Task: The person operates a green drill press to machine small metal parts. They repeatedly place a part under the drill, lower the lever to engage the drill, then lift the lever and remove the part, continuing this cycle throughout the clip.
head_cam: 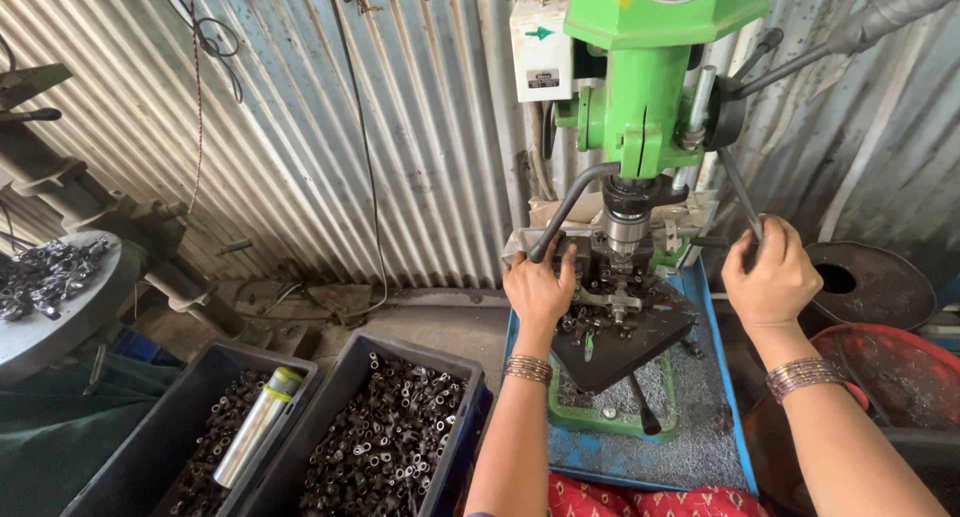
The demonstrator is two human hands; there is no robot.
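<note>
A person sits at a green drill press (640, 87) against a corrugated metal wall (380, 127), seen from a camera on their own head. Two bare hands are in view, each wrist wearing a stack of bangles.

The left hand (540, 289) rests on the drill's dark work table (620, 342), at nine o'clock from the chuck (627, 222), fingers curled down on a small metal fitting (610, 299) seated in the fixture under the spindle; a bent black lever (570, 209) crosses just above the knuckles. The right hand (772, 277), at three o'clock from the chuck, is closed in a fist around one thin feed handle (740, 192).

By the look of it, the piece is loaded and steadied beneath the spindle, and the chuck stands just above it, not plainly touching it. Whether this piece is drilled yet cannot be told.

Counts: one drill press, with at least two feed handles showing, one long grey one reaching to two o'clock. Two dark crates (330, 417) sit at seven o'clock from the drill, both heaped with small dark metal fittings, too many to count. One silver bottle with a yellow-green cap (255, 427) lies in the left crate. More fittings pile on a round grey stand (60, 312) at far nine o'clock. A blue tray (720, 377) under the drill holds grey metal shavings. One red basin (895, 362) sits at four o'clock.
</note>
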